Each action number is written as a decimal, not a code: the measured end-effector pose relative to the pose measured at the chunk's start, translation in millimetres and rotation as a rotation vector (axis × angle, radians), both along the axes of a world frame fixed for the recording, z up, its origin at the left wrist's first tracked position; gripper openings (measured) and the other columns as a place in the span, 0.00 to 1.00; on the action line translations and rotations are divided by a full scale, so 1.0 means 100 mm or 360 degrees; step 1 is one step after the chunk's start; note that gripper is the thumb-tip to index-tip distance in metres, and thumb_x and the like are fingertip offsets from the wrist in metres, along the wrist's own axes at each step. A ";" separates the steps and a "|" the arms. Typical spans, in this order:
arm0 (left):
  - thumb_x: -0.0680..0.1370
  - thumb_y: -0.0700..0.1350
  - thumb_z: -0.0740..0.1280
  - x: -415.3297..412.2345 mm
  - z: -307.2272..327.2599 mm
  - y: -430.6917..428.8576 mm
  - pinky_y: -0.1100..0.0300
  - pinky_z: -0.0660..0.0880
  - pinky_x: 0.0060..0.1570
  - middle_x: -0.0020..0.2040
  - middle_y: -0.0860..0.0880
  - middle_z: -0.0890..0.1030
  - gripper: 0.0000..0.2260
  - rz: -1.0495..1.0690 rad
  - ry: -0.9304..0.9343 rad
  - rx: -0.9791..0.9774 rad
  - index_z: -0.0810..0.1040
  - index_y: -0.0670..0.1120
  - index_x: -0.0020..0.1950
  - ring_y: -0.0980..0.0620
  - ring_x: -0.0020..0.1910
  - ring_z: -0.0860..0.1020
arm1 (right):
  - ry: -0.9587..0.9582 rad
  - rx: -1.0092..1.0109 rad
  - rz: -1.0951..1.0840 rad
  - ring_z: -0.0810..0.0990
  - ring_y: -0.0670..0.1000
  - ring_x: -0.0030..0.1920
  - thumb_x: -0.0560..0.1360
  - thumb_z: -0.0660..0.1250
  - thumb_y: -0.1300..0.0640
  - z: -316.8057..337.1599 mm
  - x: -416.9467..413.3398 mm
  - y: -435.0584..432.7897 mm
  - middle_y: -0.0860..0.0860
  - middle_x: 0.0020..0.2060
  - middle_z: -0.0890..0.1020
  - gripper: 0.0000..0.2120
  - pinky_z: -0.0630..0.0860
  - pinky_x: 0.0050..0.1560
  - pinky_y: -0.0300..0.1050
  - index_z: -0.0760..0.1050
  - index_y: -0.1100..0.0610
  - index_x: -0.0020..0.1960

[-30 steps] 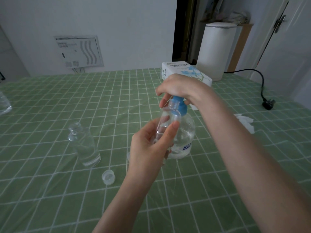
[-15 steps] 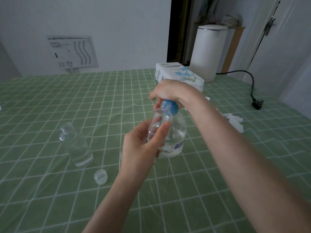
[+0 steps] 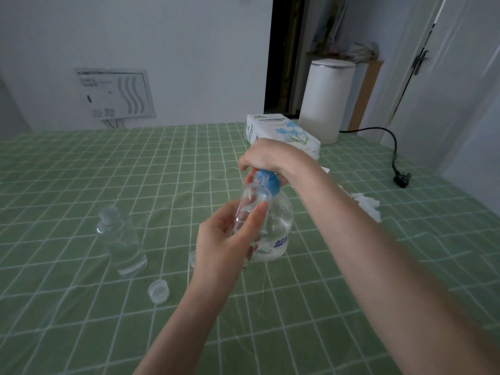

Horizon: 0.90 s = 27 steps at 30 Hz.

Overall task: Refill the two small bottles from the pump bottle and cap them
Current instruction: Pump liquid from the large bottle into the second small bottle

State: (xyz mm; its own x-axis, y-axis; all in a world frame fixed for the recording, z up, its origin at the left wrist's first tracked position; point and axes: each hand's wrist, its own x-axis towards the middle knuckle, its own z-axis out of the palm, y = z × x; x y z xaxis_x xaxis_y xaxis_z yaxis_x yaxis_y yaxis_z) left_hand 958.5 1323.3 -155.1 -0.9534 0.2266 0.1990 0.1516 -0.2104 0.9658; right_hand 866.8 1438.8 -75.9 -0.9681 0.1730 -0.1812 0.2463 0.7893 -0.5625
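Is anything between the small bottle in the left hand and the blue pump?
Nothing visible does. The left hand holds the small clear plastic bottle with its mouth at the blue pump head, which the right hand grips from above.

Bare tablecloth (image 3: 67,171) beyond standing bottle (image 3: 121,239) and cap (image 3: 158,291)
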 end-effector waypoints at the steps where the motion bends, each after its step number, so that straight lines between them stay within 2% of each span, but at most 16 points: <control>1: 0.64 0.57 0.68 0.01 -0.01 0.00 0.69 0.66 0.20 0.25 0.54 0.78 0.12 -0.0008 -0.0002 -0.0007 0.82 0.52 0.41 0.61 0.20 0.71 | -0.0009 -0.0011 -0.0014 0.73 0.53 0.41 0.77 0.61 0.60 -0.02 0.00 0.00 0.61 0.60 0.82 0.15 0.70 0.43 0.44 0.79 0.68 0.58; 5: 0.65 0.55 0.68 0.02 -0.02 -0.01 0.70 0.66 0.19 0.24 0.55 0.78 0.13 -0.0006 -0.0007 -0.0019 0.81 0.51 0.45 0.62 0.20 0.72 | -0.0031 -0.0026 -0.0020 0.74 0.53 0.41 0.78 0.61 0.59 -0.06 0.00 -0.01 0.61 0.59 0.82 0.16 0.71 0.44 0.44 0.78 0.67 0.60; 9: 0.64 0.57 0.69 -0.01 -0.03 0.00 0.69 0.65 0.19 0.24 0.54 0.78 0.13 0.0035 -0.0022 -0.0013 0.82 0.53 0.43 0.60 0.20 0.71 | 0.0005 -0.0010 -0.0025 0.76 0.54 0.40 0.78 0.61 0.59 -0.05 -0.01 0.00 0.59 0.56 0.84 0.13 0.71 0.37 0.42 0.79 0.64 0.56; 13: 0.64 0.57 0.69 0.00 -0.02 0.01 0.70 0.65 0.19 0.25 0.54 0.78 0.12 0.0037 -0.0007 -0.0006 0.82 0.53 0.42 0.61 0.21 0.71 | 0.0042 -0.0084 -0.0030 0.77 0.55 0.41 0.77 0.62 0.58 -0.04 -0.02 0.01 0.58 0.54 0.84 0.12 0.75 0.43 0.45 0.77 0.63 0.56; 15: 0.64 0.57 0.69 0.00 -0.01 0.01 0.70 0.66 0.20 0.26 0.55 0.79 0.12 0.0031 0.0001 0.0021 0.82 0.53 0.42 0.61 0.21 0.73 | 0.0093 -0.0065 -0.0038 0.78 0.52 0.37 0.77 0.62 0.57 0.00 0.00 0.01 0.54 0.46 0.85 0.09 0.74 0.38 0.42 0.76 0.61 0.53; 17: 0.63 0.57 0.69 -0.01 -0.01 0.01 0.70 0.66 0.20 0.26 0.54 0.79 0.10 0.0025 0.0005 0.0036 0.83 0.56 0.41 0.61 0.22 0.73 | 0.0117 -0.0005 -0.0041 0.75 0.49 0.33 0.78 0.62 0.56 0.05 0.02 0.01 0.51 0.37 0.81 0.06 0.66 0.30 0.40 0.74 0.59 0.50; 20: 0.65 0.56 0.69 -0.02 0.00 0.01 0.70 0.67 0.20 0.27 0.55 0.80 0.07 0.0004 0.0025 0.0041 0.83 0.59 0.40 0.62 0.22 0.74 | 0.0078 0.0023 -0.0025 0.74 0.48 0.32 0.78 0.61 0.58 0.06 0.03 0.00 0.53 0.42 0.82 0.05 0.64 0.28 0.40 0.74 0.58 0.46; 23: 0.65 0.56 0.69 -0.01 -0.01 0.01 0.70 0.67 0.20 0.26 0.55 0.80 0.07 0.0004 0.0038 0.0044 0.83 0.58 0.40 0.61 0.22 0.74 | 0.0038 -0.0006 -0.0005 0.75 0.49 0.32 0.78 0.60 0.59 0.04 0.02 0.00 0.55 0.49 0.85 0.07 0.66 0.30 0.39 0.76 0.59 0.49; 27: 0.64 0.58 0.69 0.00 -0.03 0.01 0.70 0.66 0.20 0.25 0.54 0.78 0.09 0.0022 0.0030 0.0032 0.83 0.56 0.39 0.61 0.21 0.71 | 0.0031 -0.0078 -0.0013 0.76 0.54 0.40 0.78 0.60 0.60 -0.02 0.00 0.01 0.59 0.56 0.84 0.13 0.72 0.42 0.43 0.77 0.65 0.58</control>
State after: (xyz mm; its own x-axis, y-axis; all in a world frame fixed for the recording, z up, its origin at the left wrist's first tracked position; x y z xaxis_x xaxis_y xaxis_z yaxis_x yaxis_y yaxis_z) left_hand 958.7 1324.4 -158.2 -0.9524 0.2092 0.2215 0.1728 -0.2277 0.9583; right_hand 866.4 1439.4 -77.9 -0.9701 0.1723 -0.1708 0.2413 0.7588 -0.6049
